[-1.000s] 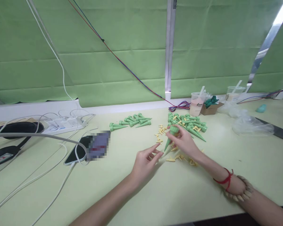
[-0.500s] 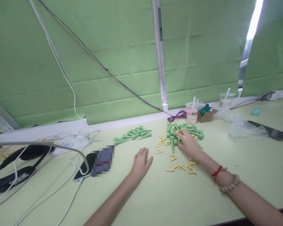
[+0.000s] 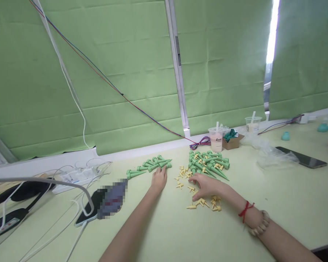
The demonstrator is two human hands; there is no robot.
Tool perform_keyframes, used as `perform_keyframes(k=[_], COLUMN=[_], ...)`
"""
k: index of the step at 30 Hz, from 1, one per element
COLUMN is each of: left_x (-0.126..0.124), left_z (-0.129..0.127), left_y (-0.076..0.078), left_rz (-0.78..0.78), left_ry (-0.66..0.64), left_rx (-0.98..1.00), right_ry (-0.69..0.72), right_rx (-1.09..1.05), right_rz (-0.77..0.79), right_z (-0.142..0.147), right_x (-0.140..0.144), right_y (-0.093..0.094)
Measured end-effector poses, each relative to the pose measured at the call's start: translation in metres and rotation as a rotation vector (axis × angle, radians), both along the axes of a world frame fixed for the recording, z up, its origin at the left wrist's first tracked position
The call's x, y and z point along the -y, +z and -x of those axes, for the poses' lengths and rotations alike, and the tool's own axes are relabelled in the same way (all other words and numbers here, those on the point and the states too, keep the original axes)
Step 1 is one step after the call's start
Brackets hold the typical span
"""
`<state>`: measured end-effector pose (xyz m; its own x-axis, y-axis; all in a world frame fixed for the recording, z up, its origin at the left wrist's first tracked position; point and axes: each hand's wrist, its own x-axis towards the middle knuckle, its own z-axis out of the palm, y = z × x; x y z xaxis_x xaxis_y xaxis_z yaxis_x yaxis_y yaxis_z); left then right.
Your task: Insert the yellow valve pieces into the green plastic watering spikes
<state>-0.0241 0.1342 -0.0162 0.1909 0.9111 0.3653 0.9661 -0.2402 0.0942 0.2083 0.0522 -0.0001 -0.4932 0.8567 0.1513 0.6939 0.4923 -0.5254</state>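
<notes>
My left hand point(image 3: 159, 179) reaches to the near side of a small group of green plastic spikes with caps point(image 3: 138, 172). Its fingers are stretched out over the end of one spike; whether they grip it is hard to see. Above a scatter of small yellow branched plastic pieces point(image 3: 191, 207), my right hand point(image 3: 207, 185) is open, thumb and index finger apart, with nothing visible between them. Just beyond it lies a larger pile of green spikes point(image 3: 211, 171), some with yellow pieces among them. The right hand hides some yellow pieces.
Behind the pile stand a cup of pink drink point(image 3: 215, 140), a small cardboard box point(image 3: 233, 142) and another cup point(image 3: 253, 125). A dark phone point(image 3: 303, 157) lies beside clear plastic bags point(image 3: 273, 156). On the left are another phone point(image 3: 91, 205), cables, a power strip point(image 3: 76, 178) and a black strap-like item point(image 3: 30, 191).
My left hand has moved forward from the bare table to the small spike group. My right hand has drawn back from the large pile to the yellow pieces. The camera view has shifted.
</notes>
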Motion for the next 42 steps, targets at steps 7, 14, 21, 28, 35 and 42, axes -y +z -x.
perform_keyframes(k=[7,14,21,28,35,42], left_x=[0.033,0.066,0.083,0.099,0.098,0.097], left_z=[0.001,0.010,0.007,-0.012,-0.007,-0.009], left_y=[-0.001,-0.006,-0.001,0.013,0.015,0.019], left_rz=[0.010,0.078,0.308,0.606,0.691,0.717], left_ry=[-0.126,-0.090,-0.038,-0.169,-0.195,-0.186], left_rx=[0.189,0.630,1.106,1.491,1.458,1.454], right_ry=[-0.023,-0.023,-0.001,-0.228,-0.213,-0.431], right_rx=[-0.029,-0.062,-0.121,0.045,0.163,0.204], right_rz=[-0.074,-0.075,-0.015,0.085,0.551,0.668], right_z=[0.008,0.010,0.007,-0.021,-0.048,-0.051], right_x=[0.000,0.004,0.001,0.005,0.016,0.014], right_y=[-0.003,-0.002,0.000,0.031,0.047,0.039])
